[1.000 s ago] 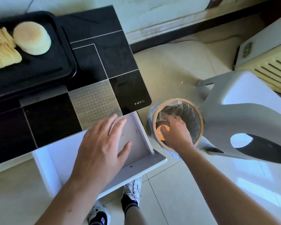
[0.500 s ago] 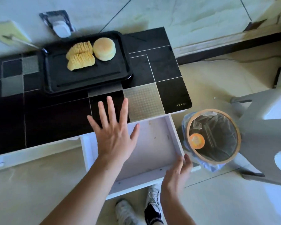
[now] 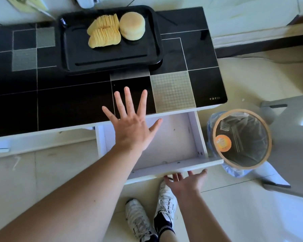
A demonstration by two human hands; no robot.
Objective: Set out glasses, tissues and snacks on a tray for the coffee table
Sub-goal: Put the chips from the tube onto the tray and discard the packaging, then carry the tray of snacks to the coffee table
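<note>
Tray: your tray (image 3: 110, 56) sits on the black table (image 3: 59, 102), upper middle of the frame, its long axis running left to right.
Snacks: two fanned stacks of crisps (image 3: 103, 33) and a round bun (image 3: 132, 26) lie in the tray's upper part, touching each other; the lower part is bare.
Missing: no glasses or tissues show anywhere in the frame, so by my reading the tray is only partly set.
Left hand: your left hand (image 3: 131, 126) is spread flat, fingers splayed and holding nothing, over the table's near edge and the drawer (image 3: 173, 137).
Right hand: your right hand (image 3: 185, 182) is low in the frame, fingers loosely extended, at the drawer's front panel from below; whether it touches the panel I cannot tell. It holds nothing.
Key relation: the tray lies straight up the frame from your left hand, which is much the nearer; your right hand is well apart from it, with the drawer between.
Drawer: it is pulled out and looks empty. If it is closed next, your right hand is placed for the push, but your left forearm crosses over it.
Bin: a lined bin (image 3: 241, 138) stands just right of the drawer, with an orange lid (image 3: 223, 142) inside.
Stool: a grey stool (image 3: 290, 154) stands at the right edge, beside the bin.
Feet: your shoes (image 3: 140, 219) stand below the drawer front.
</note>
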